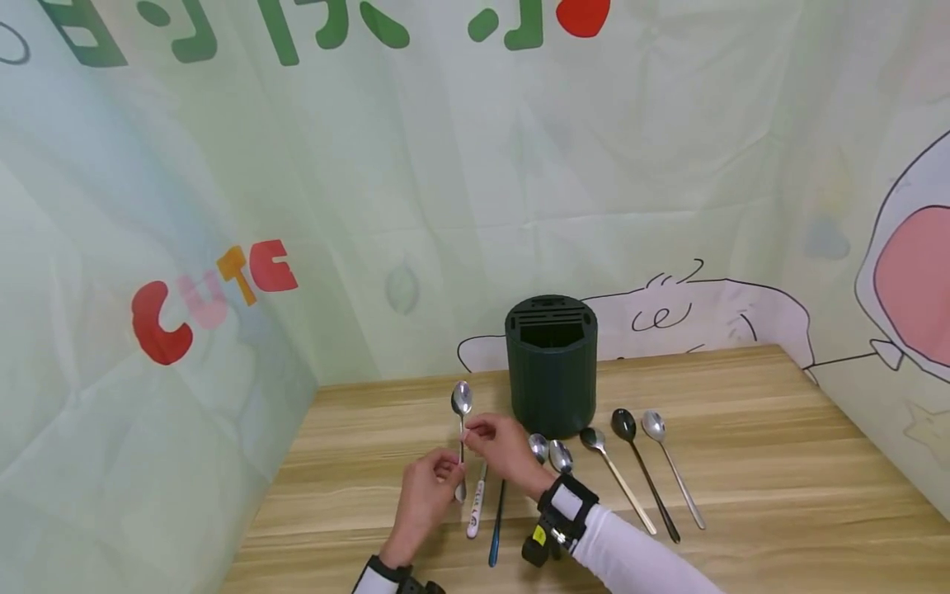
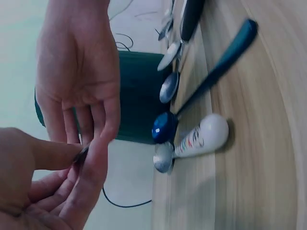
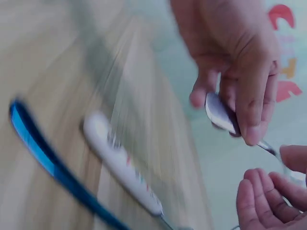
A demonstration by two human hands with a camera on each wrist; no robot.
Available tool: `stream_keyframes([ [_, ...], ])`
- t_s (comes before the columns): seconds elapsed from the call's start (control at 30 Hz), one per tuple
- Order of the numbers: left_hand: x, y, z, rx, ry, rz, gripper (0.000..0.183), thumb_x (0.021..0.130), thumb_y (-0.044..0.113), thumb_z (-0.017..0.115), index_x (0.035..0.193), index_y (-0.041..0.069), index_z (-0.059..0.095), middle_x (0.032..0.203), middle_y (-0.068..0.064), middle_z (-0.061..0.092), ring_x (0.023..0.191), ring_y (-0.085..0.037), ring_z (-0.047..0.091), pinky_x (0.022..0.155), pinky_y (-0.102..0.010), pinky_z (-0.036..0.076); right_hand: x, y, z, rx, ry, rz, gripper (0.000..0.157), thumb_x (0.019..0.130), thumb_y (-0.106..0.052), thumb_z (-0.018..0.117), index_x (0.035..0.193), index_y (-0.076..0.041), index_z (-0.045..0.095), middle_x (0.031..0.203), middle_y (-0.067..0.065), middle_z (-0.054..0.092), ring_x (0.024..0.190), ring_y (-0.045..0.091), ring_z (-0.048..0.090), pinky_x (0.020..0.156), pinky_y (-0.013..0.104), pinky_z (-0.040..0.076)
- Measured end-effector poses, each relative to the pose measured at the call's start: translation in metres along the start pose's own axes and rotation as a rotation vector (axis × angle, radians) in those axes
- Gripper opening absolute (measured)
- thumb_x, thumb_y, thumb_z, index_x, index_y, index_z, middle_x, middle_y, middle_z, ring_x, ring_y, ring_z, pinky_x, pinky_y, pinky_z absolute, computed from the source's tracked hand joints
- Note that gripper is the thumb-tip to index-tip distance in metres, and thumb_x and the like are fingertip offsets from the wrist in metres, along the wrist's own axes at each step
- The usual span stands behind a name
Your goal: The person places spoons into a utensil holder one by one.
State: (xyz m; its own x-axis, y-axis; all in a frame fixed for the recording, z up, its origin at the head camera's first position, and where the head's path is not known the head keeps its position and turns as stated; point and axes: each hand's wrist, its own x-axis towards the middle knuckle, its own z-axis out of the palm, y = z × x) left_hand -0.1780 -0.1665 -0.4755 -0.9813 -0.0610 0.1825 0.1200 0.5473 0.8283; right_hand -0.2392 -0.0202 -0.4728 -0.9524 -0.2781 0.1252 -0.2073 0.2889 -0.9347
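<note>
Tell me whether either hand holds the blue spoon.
No, the blue spoon lies on the wooden table, beside the white-handled spoon.

The backdrop (image 1: 460, 165) reads "CUTE" (image 1: 202, 301) below cropped green characters (image 1: 337, 25); marks (image 3: 136, 175) on the white handle (image 3: 120, 165) are illegible.

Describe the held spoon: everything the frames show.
The held spoon is silver and shiny, metal by its look: an oval bowl, a thin stem and a flared far end. It is off the table, left of the holder in the head view, bowl end away from the person. The left hand pinches near the flared end; the right hand pinches the stem below the bowl. Its exact tilt is unclear.
</note>
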Motion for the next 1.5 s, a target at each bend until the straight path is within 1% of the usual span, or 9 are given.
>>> stream_keyframes([
  [0.1, 0.000, 0.002, 0.002, -0.055, 0.002, -0.001, 0.010, 0.086, 0.000, 0.069, 0.095, -0.005, 0.067, 0.084, -0.015, 0.069, 0.070, -0.015, 0.065, 0.049, -0.023, 0.054, 0.000, 0.001, 0.001, 0.187, -0.040, 0.081, 0.029, 0.096, -0.022, 0.064, 0.118, -0.003, 0.067, 0.108, 0.011, 0.071, 0.094, 0.017, 0.069, 0.081, 0.032, 0.059],
  [0.2, -0.001, 0.002, 0.003, -0.084, -0.001, -0.010, 0.011, 0.086, 0.000, 0.069, 0.096, -0.004, 0.066, 0.085, -0.014, 0.068, 0.071, -0.017, 0.066, 0.051, -0.026, 0.056, 0.000, 0.001, 0.001, 0.318, -0.064, 0.147, 0.034, 0.096, -0.024, 0.063, 0.122, -0.003, 0.065, 0.114, 0.014, 0.069, 0.099, 0.017, 0.067, 0.089, 0.035, 0.057],
  [0.3, -0.002, 0.001, 0.005, -0.097, -0.010, -0.006, 0.012, 0.087, 0.000, 0.068, 0.098, -0.005, 0.066, 0.087, -0.014, 0.068, 0.072, -0.017, 0.066, 0.052, -0.030, 0.057, -0.001, 0.000, -0.001, 0.390, -0.070, 0.179, 0.036, 0.096, -0.026, 0.064, 0.123, -0.003, 0.065, 0.114, 0.014, 0.068, 0.099, 0.017, 0.066, 0.092, 0.036, 0.056],
  [0.47, -0.003, -0.001, 0.008, -0.101, -0.019, 0.003, 0.013, 0.087, 0.001, 0.069, 0.098, -0.004, 0.066, 0.087, -0.014, 0.068, 0.071, -0.011, 0.064, 0.053, -0.029, 0.057, -0.003, -0.001, -0.004, 0.437, -0.045, 0.201, 0.037, 0.094, -0.024, 0.066, 0.123, -0.001, 0.064, 0.107, 0.010, 0.069, 0.092, 0.013, 0.066, 0.087, 0.034, 0.057],
  [0.67, -0.003, 0.000, 0.010, -0.086, -0.019, 0.011, 0.011, 0.087, 0.003, 0.069, 0.096, -0.002, 0.067, 0.087, -0.013, 0.068, 0.071, -0.009, 0.062, 0.052, -0.021, 0.054, -0.004, -0.001, -0.007, 0.440, -0.028, 0.208, 0.031, 0.095, -0.022, 0.066, 0.118, -0.003, 0.065, 0.101, 0.006, 0.067, 0.088, 0.014, 0.065, 0.087, 0.035, 0.057],
  [0.8, -0.003, 0.001, 0.010, -0.096, -0.022, 0.016, 0.010, 0.087, 0.005, 0.070, 0.095, -0.001, 0.068, 0.087, -0.013, 0.069, 0.071, -0.009, 0.062, 0.053, -0.020, 0.054, -0.004, 0.000, -0.009, 0.444, -0.017, 0.192, 0.031, 0.095, -0.021, 0.066, 0.118, 0.000, 0.064, 0.101, 0.007, 0.067, 0.086, 0.014, 0.065, 0.088, 0.038, 0.057],
  [1.07, -0.001, 0.003, 0.012, -0.119, -0.051, 0.030, 0.006, 0.088, 0.005, 0.069, 0.092, 0.001, 0.067, 0.083, -0.012, 0.069, 0.070, -0.011, 0.062, 0.056, -0.034, 0.058, -0.007, 0.001, -0.015, 0.452, -0.016, 0.170, 0.032, 0.094, -0.022, 0.066, 0.118, 0.000, 0.064, 0.101, 0.007, 0.067, 0.086, 0.014, 0.065, 0.091, 0.043, 0.056],
  [1.27, 0.002, 0.006, 0.014, -0.066, -0.053, 0.050, 0.005, 0.089, 0.007, 0.069, 0.092, 0.004, 0.068, 0.084, -0.008, 0.070, 0.073, -0.010, 0.063, 0.057, -0.025, 0.056, -0.012, -0.002, -0.024, 0.387, -0.035, 0.121, 0.027, 0.095, -0.024, 0.065, 0.115, -0.006, 0.066, 0.102, 0.008, 0.066, 0.093, 0.026, 0.066, 0.093, 0.047, 0.054],
  [1.5, 0.008, 0.017, 0.014, -0.074, -0.035, 0.089, 0.007, 0.091, 0.013, 0.068, 0.097, 0.009, 0.069, 0.089, -0.006, 0.071, 0.079, -0.014, 0.064, 0.061, -0.021, 0.054, -0.014, -0.011, -0.037, 0.314, -0.004, 0.075, 0.023, 0.095, -0.023, 0.064, 0.112, -0.007, 0.066, 0.099, 0.006, 0.066, 0.092, 0.022, 0.066, 0.090, 0.037, 0.056],
])
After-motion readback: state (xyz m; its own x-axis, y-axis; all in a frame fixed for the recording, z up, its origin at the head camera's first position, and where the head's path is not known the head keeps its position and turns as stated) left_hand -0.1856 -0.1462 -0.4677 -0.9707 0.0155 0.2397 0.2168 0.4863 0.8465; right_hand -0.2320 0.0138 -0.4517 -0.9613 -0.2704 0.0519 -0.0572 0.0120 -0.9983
